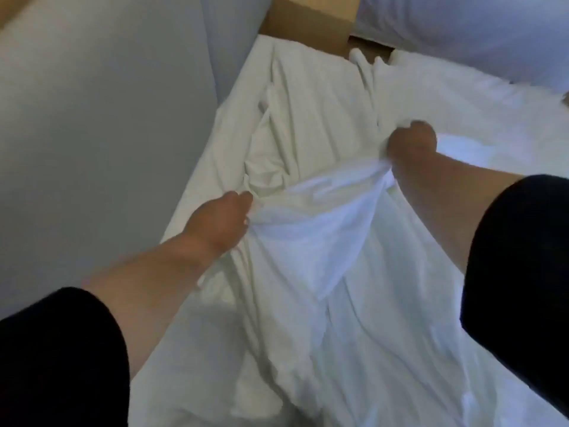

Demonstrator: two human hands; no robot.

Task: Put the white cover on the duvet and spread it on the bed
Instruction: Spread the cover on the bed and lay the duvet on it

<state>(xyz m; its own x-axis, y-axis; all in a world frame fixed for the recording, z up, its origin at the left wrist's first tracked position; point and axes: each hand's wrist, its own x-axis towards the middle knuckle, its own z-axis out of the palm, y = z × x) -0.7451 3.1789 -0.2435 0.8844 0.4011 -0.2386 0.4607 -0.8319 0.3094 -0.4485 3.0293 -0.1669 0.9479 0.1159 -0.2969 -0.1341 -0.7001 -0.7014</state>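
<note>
Two hands: left hand [226,217] and right hand [411,143] each grip bunched white cover [311,229].
Advice: pull evenly along the bed [308,87], corners matched.

White cover [308,248], plain; black sleeves [523,257]; headboard [311,26] tan, perhaps wood.

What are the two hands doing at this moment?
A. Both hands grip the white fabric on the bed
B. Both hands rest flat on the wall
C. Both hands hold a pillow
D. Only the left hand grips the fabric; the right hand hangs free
A: the left hand and the right hand each clutch a bunched fold of the white cover lying on the bed.
</note>
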